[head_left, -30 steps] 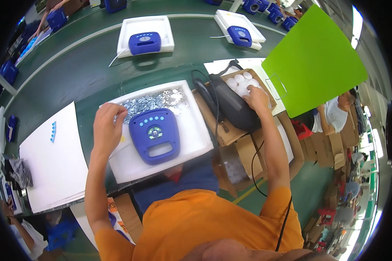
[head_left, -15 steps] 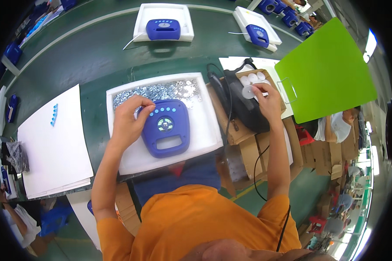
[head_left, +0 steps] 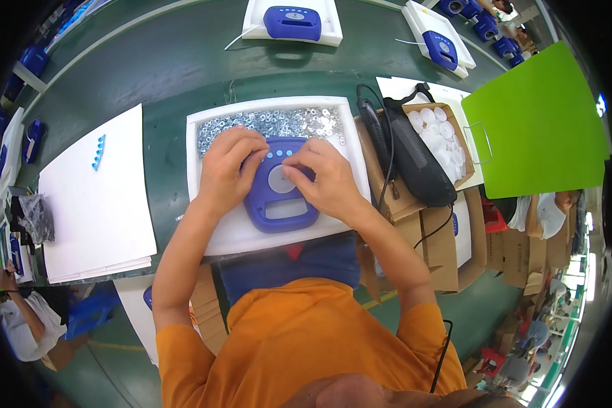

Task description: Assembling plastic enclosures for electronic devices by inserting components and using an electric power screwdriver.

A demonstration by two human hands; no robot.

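One disc (head_left: pixel 279 180) tops blue casing (head_left: pixel 257 202) between left hand (head_left: pixel 230 168) and right hand (head_left: pixel 328 180).

Centre: deep blue casing (head_left: pixel 282 196) with a row of light-blue dots (head_left: pixel 279 154) and a pale grey disc (head_left: pixel 279 179), white tray (head_left: pixel 234 234), silvery metal bits (head_left: pixel 272 123) with a bluish cast at left. Right of frame: plain lime-green board (head_left: pixel 534 122), black case (head_left: pixel 418 160) with fine mesh pattern, white caps (head_left: pixel 444 146), brown carton (head_left: pixel 438 234). Left: white sheets (head_left: pixel 95 204), bright blue strip (head_left: pixel 98 153); dark green tabletop (head_left: pixel 166 129) behind, solid orange shirt (head_left: pixel 299 340) lower centre.
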